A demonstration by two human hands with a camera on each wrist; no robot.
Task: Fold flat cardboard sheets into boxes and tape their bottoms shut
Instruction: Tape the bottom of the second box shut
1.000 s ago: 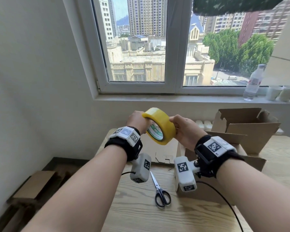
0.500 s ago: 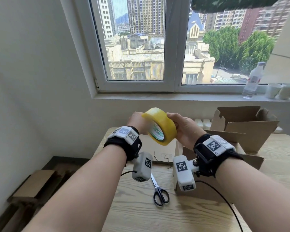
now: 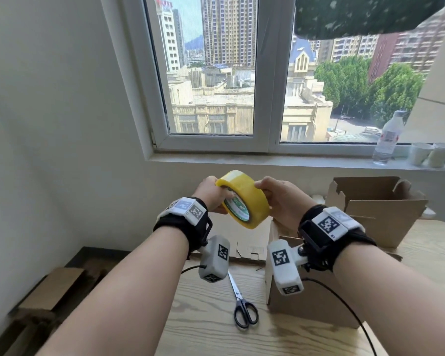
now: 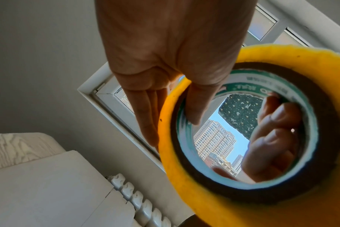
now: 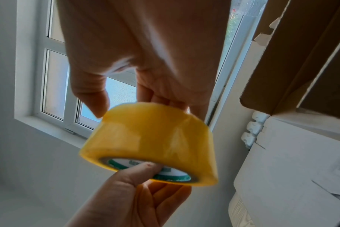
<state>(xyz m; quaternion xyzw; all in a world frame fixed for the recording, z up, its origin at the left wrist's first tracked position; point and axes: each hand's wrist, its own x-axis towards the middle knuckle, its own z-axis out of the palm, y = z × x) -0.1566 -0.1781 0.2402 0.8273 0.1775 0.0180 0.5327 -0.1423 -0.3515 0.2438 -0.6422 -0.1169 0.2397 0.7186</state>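
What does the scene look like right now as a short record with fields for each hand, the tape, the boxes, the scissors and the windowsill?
left hand: grips the tape roll, thumb inside its core
right hand: holds the roll's outer band
tape roll: yellow, held up over the table, no strip visibly pulled
near cardboard box: on the wooden table, below the right wrist
far cardboard box: flaps open, by the window
scissors: black-handled, flat on the table
windowsill: water bottle, paper cups
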